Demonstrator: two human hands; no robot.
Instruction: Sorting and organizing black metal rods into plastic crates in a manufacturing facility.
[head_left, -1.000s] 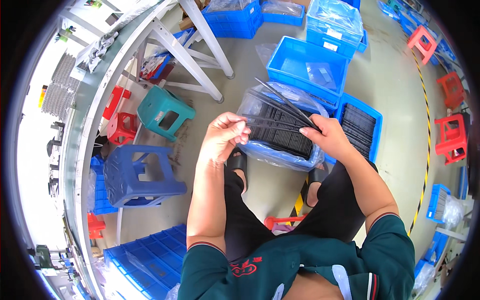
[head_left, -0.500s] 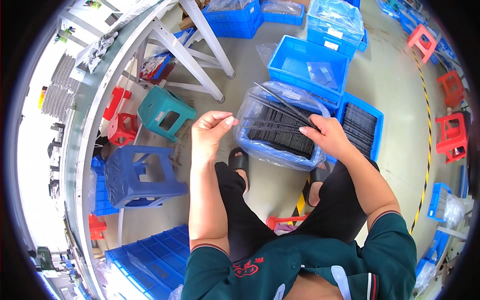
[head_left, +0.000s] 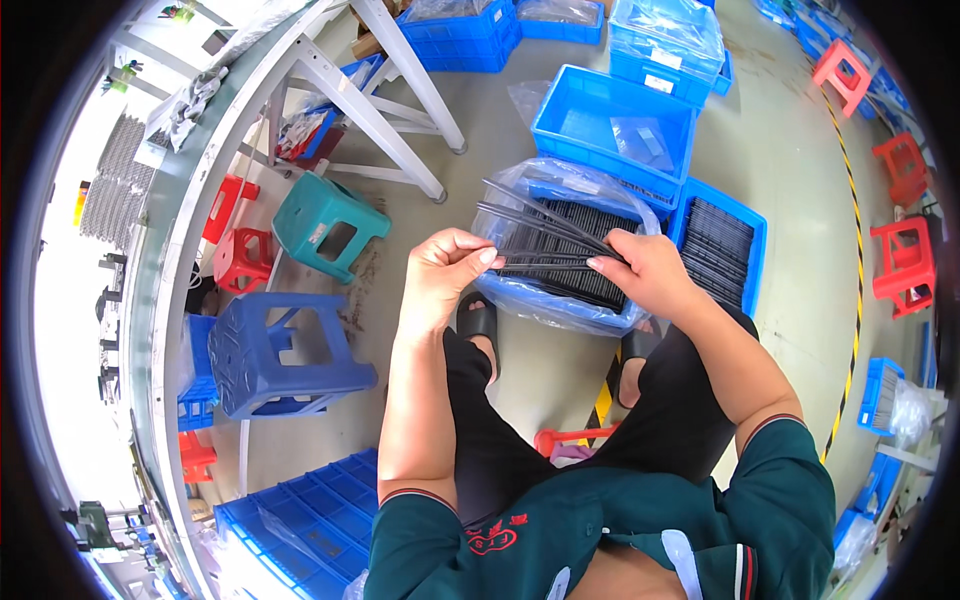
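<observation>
A fanned bundle of thin black rods (head_left: 540, 225) is gripped near one end by my right hand (head_left: 648, 270), its fingers closed round them. The rods' free ends spread to the left. My left hand (head_left: 448, 275) is closed in a pinch, thumb against index finger, at the left tip of the lowest rods. Below both hands stands a blue crate lined with clear plastic film (head_left: 530, 300), holding many more black rods (head_left: 575, 285) laid side by side. My fingers partly cover what the left pinch holds.
Right of the lined crate, another blue crate (head_left: 762, 225) holds rows of black rods. Behind stands a blue bin (head_left: 570, 110) with a plastic bag inside. Green (head_left: 300, 215) and dark blue (head_left: 240, 350) stools stand at left beside a long table (head_left: 165, 290). Yellow-black tape (head_left: 858, 290) runs along the right floor.
My left hand has moved right and slightly down, onto the rod tips. The rods in my right hand have shifted left and spread differently; the right hand moved little.
</observation>
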